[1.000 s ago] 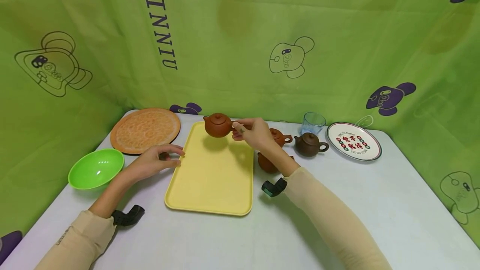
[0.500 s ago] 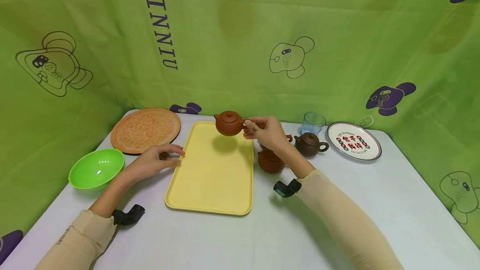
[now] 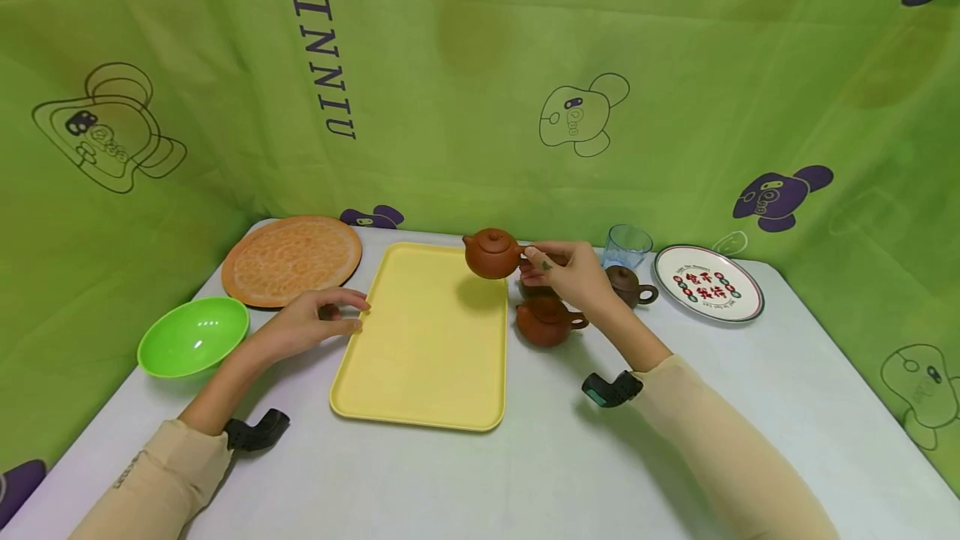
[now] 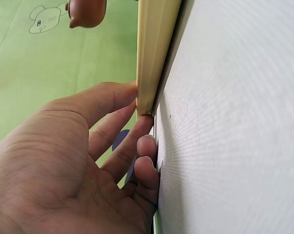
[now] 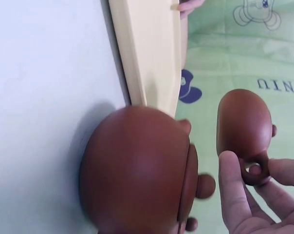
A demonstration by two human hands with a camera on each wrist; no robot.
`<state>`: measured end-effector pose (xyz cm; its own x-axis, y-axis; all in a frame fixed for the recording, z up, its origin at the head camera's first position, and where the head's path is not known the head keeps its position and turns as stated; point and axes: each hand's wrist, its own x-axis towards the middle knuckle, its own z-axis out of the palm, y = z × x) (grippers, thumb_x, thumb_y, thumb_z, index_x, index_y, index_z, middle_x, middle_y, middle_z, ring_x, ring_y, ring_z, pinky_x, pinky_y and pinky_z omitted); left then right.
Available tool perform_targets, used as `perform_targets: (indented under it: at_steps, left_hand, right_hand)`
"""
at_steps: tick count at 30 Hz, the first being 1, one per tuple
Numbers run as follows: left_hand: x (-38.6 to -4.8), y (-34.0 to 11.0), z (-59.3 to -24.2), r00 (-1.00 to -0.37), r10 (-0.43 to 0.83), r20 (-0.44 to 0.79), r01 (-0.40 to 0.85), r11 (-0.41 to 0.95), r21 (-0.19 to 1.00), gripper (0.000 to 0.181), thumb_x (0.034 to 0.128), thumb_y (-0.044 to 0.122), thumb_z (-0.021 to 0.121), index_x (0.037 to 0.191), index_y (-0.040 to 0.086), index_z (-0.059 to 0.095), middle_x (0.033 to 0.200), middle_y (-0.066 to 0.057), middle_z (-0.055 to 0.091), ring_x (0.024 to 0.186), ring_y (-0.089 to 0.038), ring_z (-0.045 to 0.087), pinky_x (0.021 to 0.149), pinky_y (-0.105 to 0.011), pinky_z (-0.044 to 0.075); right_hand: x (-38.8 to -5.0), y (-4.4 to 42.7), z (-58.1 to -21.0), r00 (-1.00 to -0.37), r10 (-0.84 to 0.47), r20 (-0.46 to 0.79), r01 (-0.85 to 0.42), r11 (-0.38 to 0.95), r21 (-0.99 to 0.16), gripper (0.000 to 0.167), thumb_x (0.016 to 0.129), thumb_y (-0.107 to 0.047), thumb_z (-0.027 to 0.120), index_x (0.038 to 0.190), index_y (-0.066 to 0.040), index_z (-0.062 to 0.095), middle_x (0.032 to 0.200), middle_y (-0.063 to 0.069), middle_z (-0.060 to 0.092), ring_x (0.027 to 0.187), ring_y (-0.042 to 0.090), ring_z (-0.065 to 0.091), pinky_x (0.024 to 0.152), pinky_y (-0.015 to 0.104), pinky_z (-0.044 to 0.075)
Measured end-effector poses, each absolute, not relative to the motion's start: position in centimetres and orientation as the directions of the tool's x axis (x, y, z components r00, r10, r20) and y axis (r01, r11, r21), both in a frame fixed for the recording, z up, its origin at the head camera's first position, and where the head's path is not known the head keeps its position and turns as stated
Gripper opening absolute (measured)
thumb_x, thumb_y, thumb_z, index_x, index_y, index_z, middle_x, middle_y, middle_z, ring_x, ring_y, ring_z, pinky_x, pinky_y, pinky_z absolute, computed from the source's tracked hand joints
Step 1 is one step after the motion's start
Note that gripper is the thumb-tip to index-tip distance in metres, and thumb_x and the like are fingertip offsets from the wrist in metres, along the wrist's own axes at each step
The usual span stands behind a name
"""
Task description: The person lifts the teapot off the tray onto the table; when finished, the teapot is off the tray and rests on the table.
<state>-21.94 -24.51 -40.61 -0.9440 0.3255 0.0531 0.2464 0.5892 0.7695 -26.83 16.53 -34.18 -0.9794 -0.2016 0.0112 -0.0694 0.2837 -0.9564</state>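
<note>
My right hand pinches the handle of a reddish-brown clay teapot, holding it level in the air over the far right edge of the yellow tray. In the right wrist view, fingers and thumb close on the handle of that teapot. A second reddish-brown teapot stands right of the tray, below my right hand. Another teapot behind it is mostly hidden by the hand. At the tray's left edge, my left hand touches the rim with its fingertips, thumb and fingers apart.
A dark brown teapot, partly behind my right arm, stands near a blue glass and a white patterned plate. On the left are a green bowl and a round orange mat. Green fabric encloses the table.
My right hand has carried the teapot rightward, from over the tray's far middle to its far right edge. The left hand and the tray have stayed in place.
</note>
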Motion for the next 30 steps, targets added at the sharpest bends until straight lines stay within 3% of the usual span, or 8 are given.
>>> perform_targets:
  at_steps: [6, 21, 30]
  left_hand:
    - [-21.9, -24.6, -40.6, -0.944, 0.326, 0.052, 0.246, 0.591, 0.768, 0.030, 0.0981, 0.020, 0.076, 0.125, 0.008, 0.075, 0.144, -0.020, 0.066, 0.097, -0.012, 0.056, 0.079, -0.022, 0.046]
    - [-22.0, -24.6, -40.8, -0.948, 0.314, 0.042, 0.235, 0.607, 0.759, 0.029, 0.0974, 0.021, 0.077, 0.125, 0.011, 0.076, 0.144, -0.017, 0.067, 0.096, -0.013, 0.056, 0.078, -0.023, 0.047]
    - [-21.9, -24.5, -40.6, -0.944, 0.325, 0.059, 0.252, 0.590, 0.767, 0.029, 0.0977, 0.020, 0.077, 0.125, 0.009, 0.076, 0.144, -0.019, 0.067, 0.095, -0.011, 0.056, 0.078, -0.022, 0.047]
  right_hand:
    - [-26.3, 18.0, -34.2, -0.980, -0.199, 0.027, -0.089, 0.309, -0.947, 0.037, 0.107, -0.024, 0.065, 0.135, 0.000, 0.070, 0.120, 0.030, 0.075, 0.099, 0.031, 0.081, 0.089, 0.037, 0.064]
    - [-24.3, 21.3, -33.5, -0.980, -0.197, 0.040, -0.109, 0.356, -0.928, 0.042, 0.108, -0.028, 0.063, 0.136, 0.003, 0.067, 0.113, 0.022, 0.080, 0.089, 0.010, 0.080, 0.091, 0.035, 0.063]
    - [-22.8, 23.4, -33.0, -0.979, -0.200, 0.044, -0.102, 0.292, -0.951, 0.047, 0.109, -0.022, 0.061, 0.138, 0.015, 0.060, 0.100, 0.006, 0.082, 0.087, 0.007, 0.079, 0.086, 0.029, 0.063]
